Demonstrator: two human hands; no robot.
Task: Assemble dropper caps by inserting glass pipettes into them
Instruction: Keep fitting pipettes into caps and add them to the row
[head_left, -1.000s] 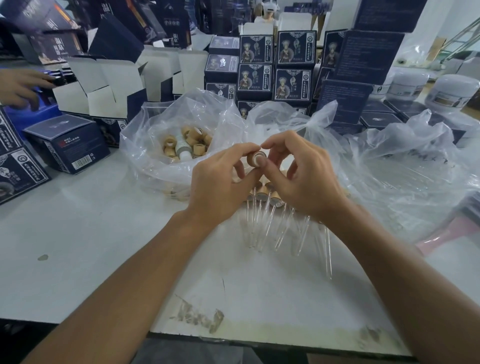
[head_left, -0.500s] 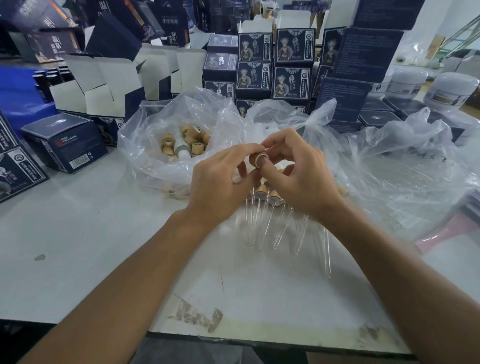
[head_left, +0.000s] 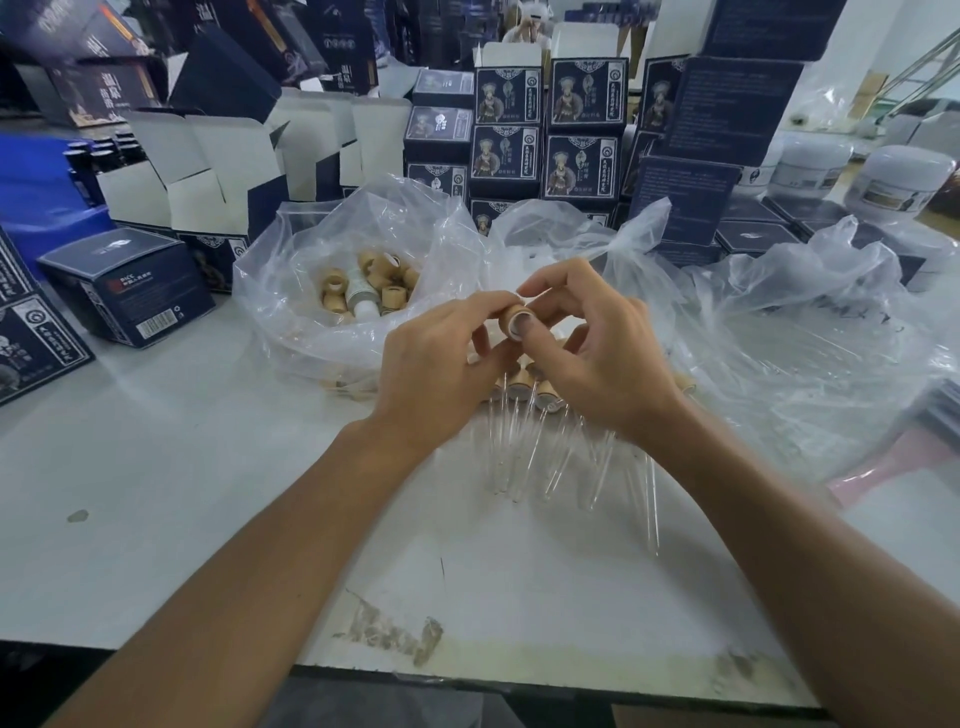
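Note:
A tan dropper cap (head_left: 514, 321) with a white inner ring is held above the table between both hands. My left hand (head_left: 434, 366) pinches it from the left, and my right hand (head_left: 592, 358) grips it from the right, thumb over its open end. Below the hands lie several assembled droppers (head_left: 524, 395), their glass pipettes (head_left: 558, 467) pointing toward me. A clear bag (head_left: 291, 291) at the back left holds several loose tan caps (head_left: 382, 291). No pipette can be made out in the held cap.
A second clear plastic bag (head_left: 810, 332) spreads over the right side. Dark blue product boxes (head_left: 576, 130) are stacked behind, with open white-lined cartons (head_left: 208, 161) at the left. White jars (head_left: 898, 182) stand far right. A closed box (head_left: 130, 286) lies at the left on the white table (head_left: 156, 493).
Another person's hand at the far left has gone from view. Both my hands have kept the cap, shifting slightly as they turn it.

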